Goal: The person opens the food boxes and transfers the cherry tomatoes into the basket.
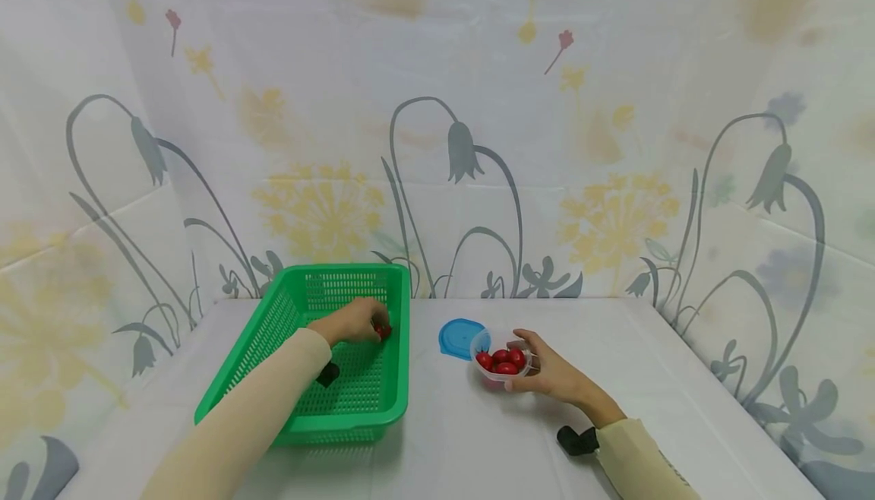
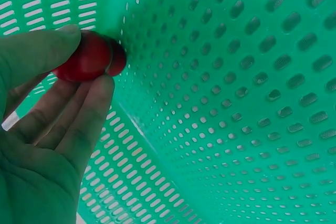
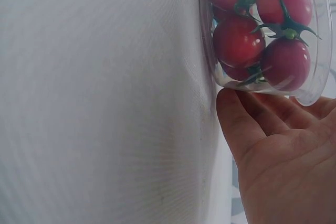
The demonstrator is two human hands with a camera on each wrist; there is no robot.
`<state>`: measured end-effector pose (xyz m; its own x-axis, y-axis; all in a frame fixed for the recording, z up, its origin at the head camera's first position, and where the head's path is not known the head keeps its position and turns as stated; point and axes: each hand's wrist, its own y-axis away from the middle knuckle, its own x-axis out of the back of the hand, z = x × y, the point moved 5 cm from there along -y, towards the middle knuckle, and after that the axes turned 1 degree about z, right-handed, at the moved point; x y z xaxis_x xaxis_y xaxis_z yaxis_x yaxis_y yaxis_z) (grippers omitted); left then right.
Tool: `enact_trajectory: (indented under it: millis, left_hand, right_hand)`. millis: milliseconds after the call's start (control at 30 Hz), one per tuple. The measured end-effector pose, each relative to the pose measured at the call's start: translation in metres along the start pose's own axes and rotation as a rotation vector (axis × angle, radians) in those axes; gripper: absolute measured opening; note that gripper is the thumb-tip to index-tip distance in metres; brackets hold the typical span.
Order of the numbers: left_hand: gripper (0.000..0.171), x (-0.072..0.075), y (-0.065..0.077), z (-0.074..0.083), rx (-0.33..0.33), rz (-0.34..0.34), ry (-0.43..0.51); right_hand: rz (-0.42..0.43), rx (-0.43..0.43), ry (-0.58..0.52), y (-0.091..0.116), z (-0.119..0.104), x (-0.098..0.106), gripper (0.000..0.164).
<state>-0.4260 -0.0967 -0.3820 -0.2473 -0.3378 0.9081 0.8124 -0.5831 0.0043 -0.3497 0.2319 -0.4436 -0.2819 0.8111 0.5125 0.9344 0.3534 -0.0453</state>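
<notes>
Inside the green plastic basket (image 1: 399, 409), my left hand (image 1: 352, 321) pinches a red cherry tomato (image 2: 86, 59) between thumb and fingers, close to the right wall. Just beyond it, a second red tomato (image 2: 118, 57) shows in the left wrist view, partly hidden by the first. My right hand (image 1: 550, 375) grips a clear round plastic tub (image 1: 481, 342) from its right side, thumb and fingers around it. Several cherry tomatoes (image 3: 239, 41), some with green stems, lie in the tub. The tub is on or just above the white tabletop; I cannot tell which.
A blue lid (image 1: 456, 337) lies on the white cloth (image 1: 437, 424) behind and left of the tub, between it and the basket. At the back rises a flower-printed curtain (image 1: 581, 143). A black wrist mount (image 1: 577, 441) sticks out by the right sleeve.
</notes>
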Motion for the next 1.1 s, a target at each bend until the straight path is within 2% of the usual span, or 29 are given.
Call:
enact_trajectory:
  millis: [167,467,800,933,1100]
  left_hand:
    - [0.022,-0.001,-0.001,0.001,-0.008,-0.01,-0.002]
    - [0.022,-0.003,0.0,0.003,0.025,-0.034,-0.001]
    - [0.024,0.0,0.001,0.002,0.051,-0.006,0.027]
    - [0.026,0.007,0.0,0.004,0.038,0.021,0.046]
    - [0.024,0.024,-0.001,0.017,-0.01,0.063,0.081]
  right_hand:
    - [0.001,0.006,-0.002,0.0,0.0,0.0,0.093]
    - [0.001,0.002,-0.01,0.002,-0.002,0.001,0.093]
    - [0.004,0.007,-0.002,0.001,-0.001,0.001,0.094]
    - [0.004,0.005,0.005,0.001,0.0,0.001,0.094]
    - [0.004,0.001,0.016,0.0,0.002,0.0,0.095]
